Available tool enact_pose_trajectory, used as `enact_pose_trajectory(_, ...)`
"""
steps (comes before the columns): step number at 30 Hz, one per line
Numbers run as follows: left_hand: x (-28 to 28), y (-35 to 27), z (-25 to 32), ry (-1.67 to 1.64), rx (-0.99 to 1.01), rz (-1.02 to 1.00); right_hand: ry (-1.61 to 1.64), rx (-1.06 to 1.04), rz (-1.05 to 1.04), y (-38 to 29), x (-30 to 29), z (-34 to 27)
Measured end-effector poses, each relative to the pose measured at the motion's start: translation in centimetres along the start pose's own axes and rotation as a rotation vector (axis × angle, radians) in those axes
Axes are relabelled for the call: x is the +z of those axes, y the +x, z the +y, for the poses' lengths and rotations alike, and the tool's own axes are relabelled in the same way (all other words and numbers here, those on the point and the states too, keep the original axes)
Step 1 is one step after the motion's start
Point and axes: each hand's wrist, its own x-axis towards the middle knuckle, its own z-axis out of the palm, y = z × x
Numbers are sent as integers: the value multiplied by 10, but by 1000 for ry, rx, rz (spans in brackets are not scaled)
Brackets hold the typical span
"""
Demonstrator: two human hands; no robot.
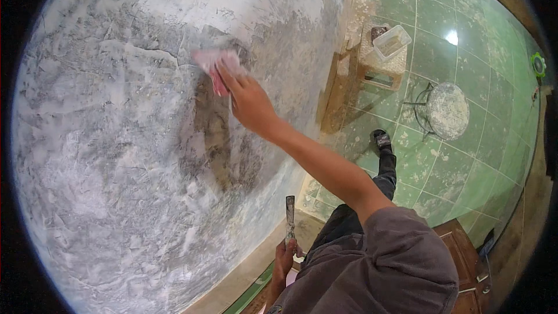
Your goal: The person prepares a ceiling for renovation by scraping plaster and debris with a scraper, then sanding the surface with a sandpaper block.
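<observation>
My right hand (253, 100) presses a pink and white cloth (218, 67) against a rough, patchy grey and white plastered wall (130, 139). The cloth is blurred. A dark patch on the wall spreads below the arm. Low in the view, close to my body, my left hand (285, 255) grips a narrow putty knife or scraper (290, 213). Its blade points up, away from the fist, and its handle is caked with pale residue. Part of the left forearm is hidden by the dark shirt (392, 266).
On the green tiled floor (436, 170), splattered with plaster, stands a small wooden stool (388, 74) bearing a clear plastic tub (392, 43). A round-topped stool (447, 111) with metal legs stands near my foot (382, 139). A brown wooden panelled piece (462, 248) lies behind my shoulder.
</observation>
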Motion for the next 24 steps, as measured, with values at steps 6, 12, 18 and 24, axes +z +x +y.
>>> enact_pose_trajectory(6,14,-5,19,-55,-21,5,193,280,210,-52,-6,40)
enact_pose_trajectory(12,3,-2,-12,-1,-50,8,177,414,129,-62,30,39)
enact_pose_trajectory(18,7,-6,-2,-40,-78,-28,232,321,-76,-121,31,-15)
enact_pose_trajectory(24,10,-10,5,-22,-64,36,231,649,64,-87,16,25)
